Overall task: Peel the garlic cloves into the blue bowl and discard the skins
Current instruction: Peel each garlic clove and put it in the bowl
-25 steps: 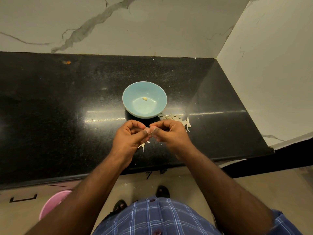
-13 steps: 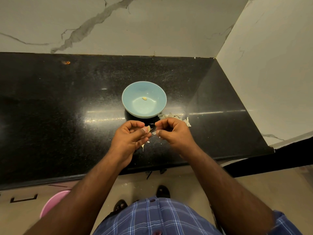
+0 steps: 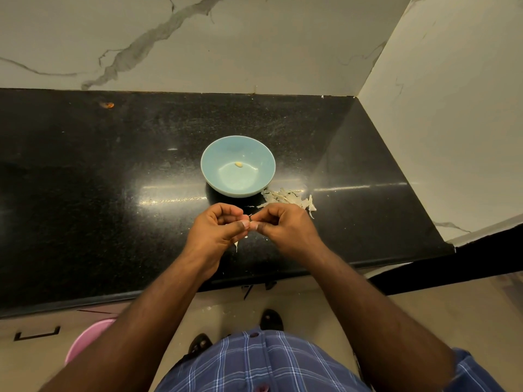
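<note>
pinching the small garlic clove between both thumbs, your left hand and right hand curl tight around it near the worktop's front edge. work the papery skin off (the clove is mostly hidden), then drop it in the round pale-blue bowl mid-worktop.

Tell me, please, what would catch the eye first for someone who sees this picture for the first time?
First the blue bowl in the middle of the black counter, with one peeled garlic clove inside it. Just in front of it, the left hand and right hand meet, fingers curled, pinching something small that is mostly hidden. A pale pile of garlic skins lies on the counter to the right of the bowl.
</note>
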Action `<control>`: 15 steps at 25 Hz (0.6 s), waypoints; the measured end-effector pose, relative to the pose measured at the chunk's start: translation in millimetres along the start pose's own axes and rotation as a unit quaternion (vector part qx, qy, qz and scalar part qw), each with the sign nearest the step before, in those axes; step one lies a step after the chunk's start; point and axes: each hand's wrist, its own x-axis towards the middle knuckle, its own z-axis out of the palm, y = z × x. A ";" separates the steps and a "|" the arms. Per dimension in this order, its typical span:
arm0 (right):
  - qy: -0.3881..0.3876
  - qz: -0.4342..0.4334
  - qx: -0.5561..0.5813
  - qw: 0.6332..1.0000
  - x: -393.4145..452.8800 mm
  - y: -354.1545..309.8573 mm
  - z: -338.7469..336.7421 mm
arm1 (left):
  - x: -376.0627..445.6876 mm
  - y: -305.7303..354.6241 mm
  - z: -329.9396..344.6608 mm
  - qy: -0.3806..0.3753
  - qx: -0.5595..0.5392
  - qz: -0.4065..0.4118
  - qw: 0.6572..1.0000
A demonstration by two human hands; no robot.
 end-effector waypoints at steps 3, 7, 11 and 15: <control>-0.006 0.007 -0.017 1.000 1.1 0.3 -0.5 | 1.1 -3.6 -2.5 0.005 0.019 0.008 1.000; -0.048 -0.007 0.000 0.999 2.5 -1.2 2.4 | 1.1 -4.2 -4.1 0.005 0.022 0.014 1.000; 0.008 0.038 0.075 0.996 3.4 -1.0 -1.1 | -0.1 -4.1 -4.2 -0.008 0.078 0.021 0.997; 0.026 0.064 0.164 0.984 4.5 -2.2 -2.2 | -5.5 -0.8 -1.8 -0.070 0.143 0.038 0.987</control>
